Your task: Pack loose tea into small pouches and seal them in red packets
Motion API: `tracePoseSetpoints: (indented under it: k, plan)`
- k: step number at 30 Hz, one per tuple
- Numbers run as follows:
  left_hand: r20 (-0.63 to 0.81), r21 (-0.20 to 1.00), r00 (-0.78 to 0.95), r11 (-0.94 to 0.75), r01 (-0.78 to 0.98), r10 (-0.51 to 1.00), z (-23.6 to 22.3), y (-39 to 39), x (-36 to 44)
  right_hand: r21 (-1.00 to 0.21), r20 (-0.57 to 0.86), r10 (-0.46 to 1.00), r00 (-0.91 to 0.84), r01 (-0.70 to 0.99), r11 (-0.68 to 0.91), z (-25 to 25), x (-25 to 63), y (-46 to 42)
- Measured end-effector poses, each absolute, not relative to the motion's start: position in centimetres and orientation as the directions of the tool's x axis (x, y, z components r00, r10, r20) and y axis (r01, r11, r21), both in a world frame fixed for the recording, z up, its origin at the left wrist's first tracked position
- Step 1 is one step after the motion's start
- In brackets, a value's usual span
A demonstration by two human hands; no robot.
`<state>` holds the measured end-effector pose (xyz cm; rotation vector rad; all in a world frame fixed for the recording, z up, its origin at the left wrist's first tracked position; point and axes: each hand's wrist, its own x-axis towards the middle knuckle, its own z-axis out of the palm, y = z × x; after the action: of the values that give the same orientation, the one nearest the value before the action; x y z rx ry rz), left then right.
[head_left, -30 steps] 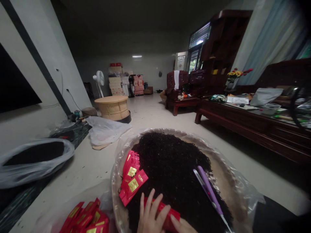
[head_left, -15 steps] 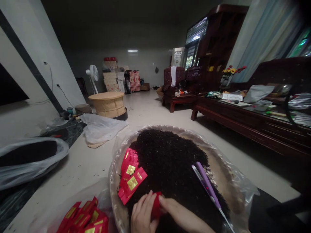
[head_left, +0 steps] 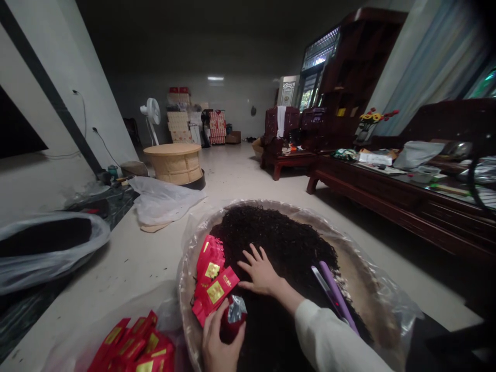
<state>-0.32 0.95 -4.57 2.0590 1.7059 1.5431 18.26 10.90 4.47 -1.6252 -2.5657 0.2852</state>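
Observation:
My left hand is wrapped round a small red packet whose open silver-lined mouth faces up. Over the heap of dark dried leaves, which look like tea, reaches my right hand, its fingers spread and holding nothing. The leaves lie in a wide round tray lined with clear plastic. Flat red packets with gold labels rest on the leaves at the tray's left side, just beyond my left hand. A purple hair-straightener-like sealing tool lies on the right of the heap, partly behind my right sleeve.
Several red packets sit in a clear plastic bag at lower left. Another plastic bag of dark leaves stands at far left. A round drum-shaped table, a white fan and a long dark wooden table stand beyond.
Both hands were together at the red packet. My right hand has let go and moved forward over the leaves with fingers spread. The packet's silver mouth now shows in my left hand.

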Motion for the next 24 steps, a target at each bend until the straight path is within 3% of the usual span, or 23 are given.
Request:
tracePoseSetpoints:
  k: [4, 7, 11, 15, 22, 24]
  plan:
    - [0.634, 0.604, -0.106, -0.405, 0.687, 0.766, -4.2, 0.9, -0.3, -0.128, -0.020, 0.843, -0.537, 0.838, 0.531, 4.6, 18.8, 7.3]
    - [0.627, 0.622, -0.114, -0.408, 0.668, 0.770, -3.8, 1.0, -0.1, -0.114, -0.028, 0.863, -0.505, 0.859, 0.499, 4.3, 19.8, 5.4]
    - [0.654, 0.611, -0.134, -0.416, 0.673, 0.745, -3.3, 0.9, 0.3, -0.164, 0.003, 0.903, -0.430, 0.891, 0.424, 3.5, 19.7, 4.8]
    - [0.646, 0.626, -0.163, -0.396, 0.672, 0.745, -2.9, 0.6, 0.5, -0.214, -0.006, 0.852, -0.524, 0.833, 0.511, 2.9, 18.7, 3.6]
    - [0.590, 0.671, -0.159, -0.371, 0.642, 0.792, -2.8, 0.6, 0.5, -0.145, 0.134, 0.853, -0.504, 0.842, 0.520, 2.0, 21.5, 1.1]
    - [0.605, 0.658, -0.147, -0.388, 0.645, 0.782, -2.5, 0.6, 0.5, -0.215, 0.198, 0.863, -0.464, 0.839, 0.500, 2.2, 22.2, 1.2]
